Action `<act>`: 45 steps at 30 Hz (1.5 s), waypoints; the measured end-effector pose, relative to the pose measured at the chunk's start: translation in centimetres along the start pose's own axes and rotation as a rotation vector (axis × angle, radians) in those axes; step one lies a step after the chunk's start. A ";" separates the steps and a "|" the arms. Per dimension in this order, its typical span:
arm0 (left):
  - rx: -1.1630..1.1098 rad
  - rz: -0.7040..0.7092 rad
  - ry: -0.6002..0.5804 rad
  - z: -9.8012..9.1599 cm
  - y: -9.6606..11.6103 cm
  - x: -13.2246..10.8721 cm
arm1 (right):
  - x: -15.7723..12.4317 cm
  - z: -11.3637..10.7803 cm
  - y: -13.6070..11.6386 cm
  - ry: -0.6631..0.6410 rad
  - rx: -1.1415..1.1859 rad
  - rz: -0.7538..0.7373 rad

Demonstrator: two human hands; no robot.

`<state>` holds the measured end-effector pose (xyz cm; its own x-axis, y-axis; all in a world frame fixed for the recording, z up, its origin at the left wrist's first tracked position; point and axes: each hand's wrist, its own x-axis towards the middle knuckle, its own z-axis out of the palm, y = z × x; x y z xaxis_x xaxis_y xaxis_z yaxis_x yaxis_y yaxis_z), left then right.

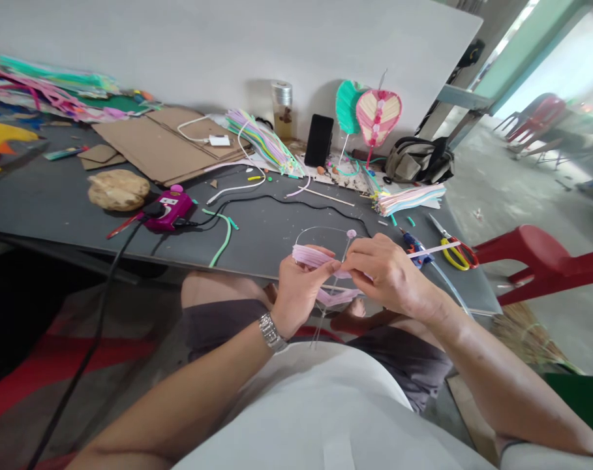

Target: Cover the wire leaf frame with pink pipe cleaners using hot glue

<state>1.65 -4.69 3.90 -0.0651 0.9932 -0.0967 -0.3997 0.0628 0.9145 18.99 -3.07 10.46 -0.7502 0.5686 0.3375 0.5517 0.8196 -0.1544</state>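
Observation:
My left hand (299, 290) grips a folded bunch of pink chenille strips (312, 256) above the grey table's front edge. My right hand (389, 274) pinches the same strips close to a thin wire stem with a pink bead (351, 233) at its top. A curved wire loop (320, 231) rises behind my fingers and joins that stem. More pink strip hangs below my hands (333, 297), and my fingers hide the part where the strips meet the wire. A metal wristwatch (271, 331) sits on my left wrist.
On the grey table (271, 245) lie a magenta glue gun (169, 209) with black cords, cardboard sheets (164, 143), yellow-handled scissors (455, 254), blue-handled pliers (416, 249), and pastel strip bundles (408, 199). A heart-shaped pink craft piece (378, 117) stands at the back. A red chair (541, 261) stands to my right.

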 end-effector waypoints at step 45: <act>-0.094 -0.071 0.029 -0.5 0.0 0.4 | -1.0 0.3 0.3 0.119 -0.183 0.031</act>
<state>1.18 -4.33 3.71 -0.0589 0.9832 -0.1725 -0.4886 0.1223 0.8639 19.83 -3.37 9.74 -0.6892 0.5723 0.4443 0.6393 0.7690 0.0011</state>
